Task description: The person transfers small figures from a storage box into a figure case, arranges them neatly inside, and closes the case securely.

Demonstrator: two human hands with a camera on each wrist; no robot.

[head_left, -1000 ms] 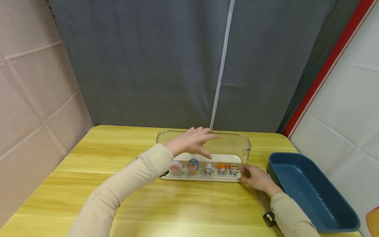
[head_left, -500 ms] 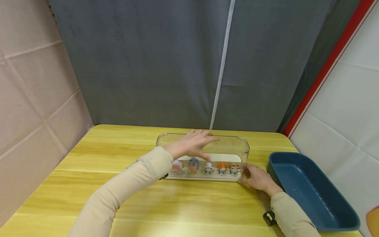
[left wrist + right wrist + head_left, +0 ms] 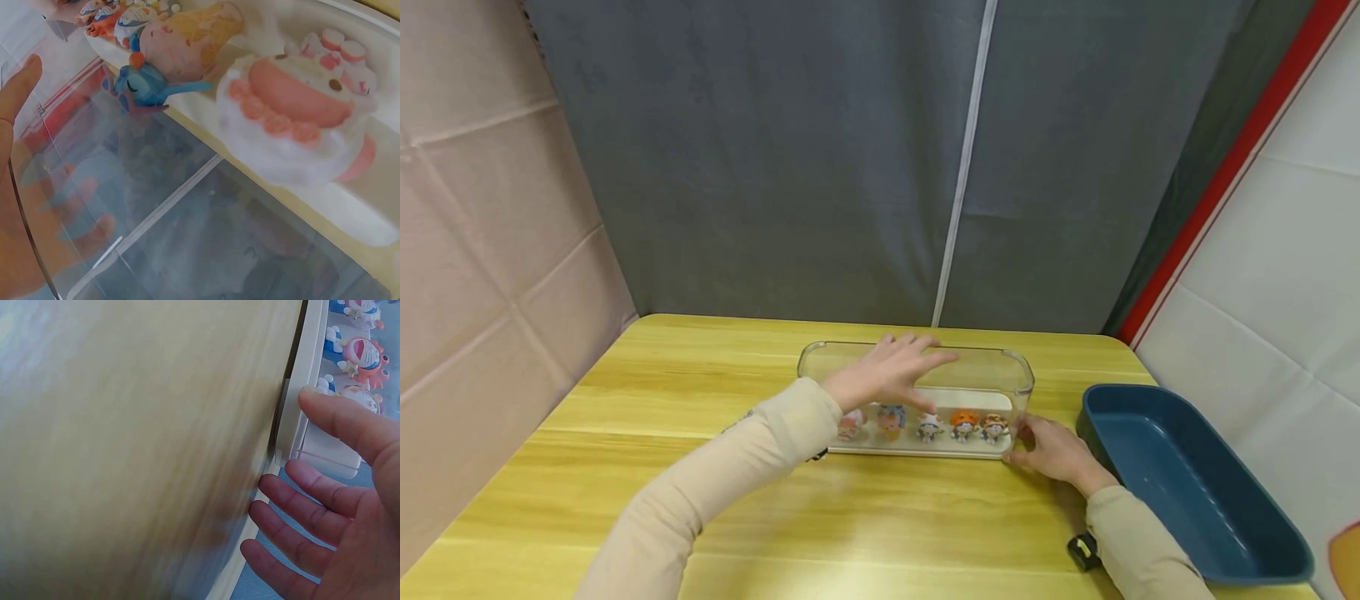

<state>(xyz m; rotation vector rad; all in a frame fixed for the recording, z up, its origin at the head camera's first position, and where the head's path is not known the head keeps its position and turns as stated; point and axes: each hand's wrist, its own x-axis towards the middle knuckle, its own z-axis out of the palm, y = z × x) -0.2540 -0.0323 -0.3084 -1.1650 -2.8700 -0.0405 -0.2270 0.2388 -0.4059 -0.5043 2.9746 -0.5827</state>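
In the head view a clear display case [image 3: 985, 367] stands on a white base [image 3: 955, 453], with several small cartoon figurines inside. These include an orange-hatted figurine [image 3: 964, 425], a pink ice-cream figurine [image 3: 181, 47] and a white-and-pink figurine [image 3: 287, 119]. My left hand [image 3: 891, 371] spans the case's clear top, fingers spread and fairly straight; clear plastic shows beside it in the left wrist view. At the base's right end, my right hand [image 3: 1051, 450] holds the corner, thumb along the front edge and the fingers around the end.
A deep blue rectangular bin [image 3: 1187, 492] stands right of my right forearm. The wooden table [image 3: 760, 533] ends at a dark grey curtain [image 3: 775, 167] behind, with a pink panel [image 3: 490, 250] on the left. A white panel [image 3: 1292, 250] with red trim borders the right.
The clear top of the case has come down slightly, my left hand lowering with it. My right hand stays at the base's right end.
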